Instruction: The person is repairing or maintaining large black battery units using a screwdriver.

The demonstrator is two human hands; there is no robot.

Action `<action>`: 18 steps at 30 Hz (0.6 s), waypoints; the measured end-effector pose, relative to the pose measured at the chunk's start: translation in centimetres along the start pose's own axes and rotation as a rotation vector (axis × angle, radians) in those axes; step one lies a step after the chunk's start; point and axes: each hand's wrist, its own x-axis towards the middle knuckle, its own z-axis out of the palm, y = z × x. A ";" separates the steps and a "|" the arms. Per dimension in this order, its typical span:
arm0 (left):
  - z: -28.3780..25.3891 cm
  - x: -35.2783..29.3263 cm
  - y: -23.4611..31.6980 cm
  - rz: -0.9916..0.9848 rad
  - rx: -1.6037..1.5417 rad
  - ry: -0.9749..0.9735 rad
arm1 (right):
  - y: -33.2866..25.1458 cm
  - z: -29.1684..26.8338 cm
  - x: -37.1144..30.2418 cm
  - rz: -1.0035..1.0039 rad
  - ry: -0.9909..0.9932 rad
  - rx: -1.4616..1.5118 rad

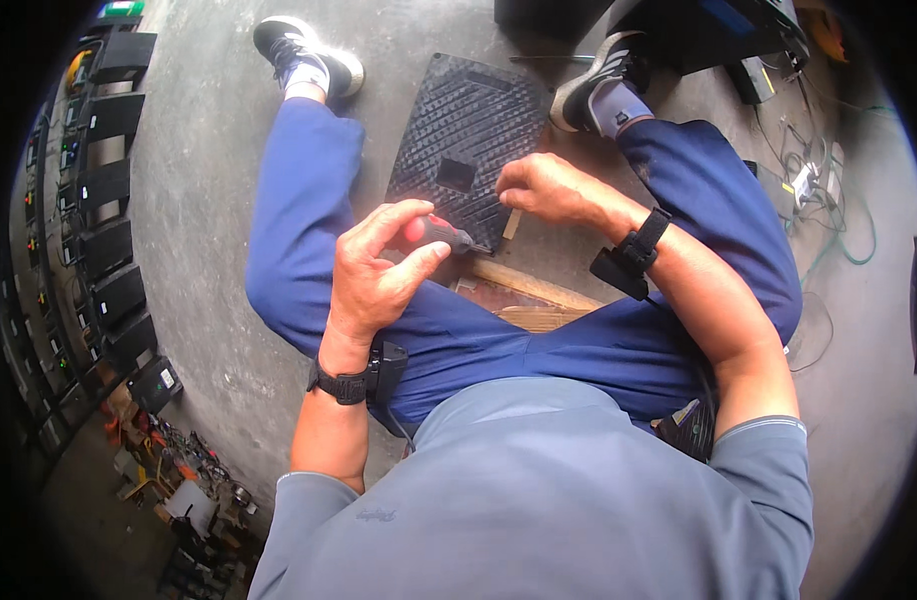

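Note:
My left hand [374, 265] is closed around the handle of what looks like a screwdriver [429, 232], gripped between thumb and fingers. The handle is red and grey, and its dark tip points right, over the near edge of a black panel [459, 120]. That panel lies on the floor between my feet, with a ribbed surface and a square recess. Over its right side, my right hand [554, 188] is curled with the fingertips pressed together. Whatever it may hold is too small or hidden to make out.
Wooden strips [534, 286] lie on the floor before my seat. Black boxes [694, 35] stand beyond my right foot. Cables [814, 190] spread over the floor at right. A rack of black units [109, 185] lines the left, with mixed clutter [189, 480] at its near end.

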 end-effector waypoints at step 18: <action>5.2 -1.5 1.7 0.353 0.423 -0.153 | 6.5 2.8 -1.4 0.196 -0.008 -0.352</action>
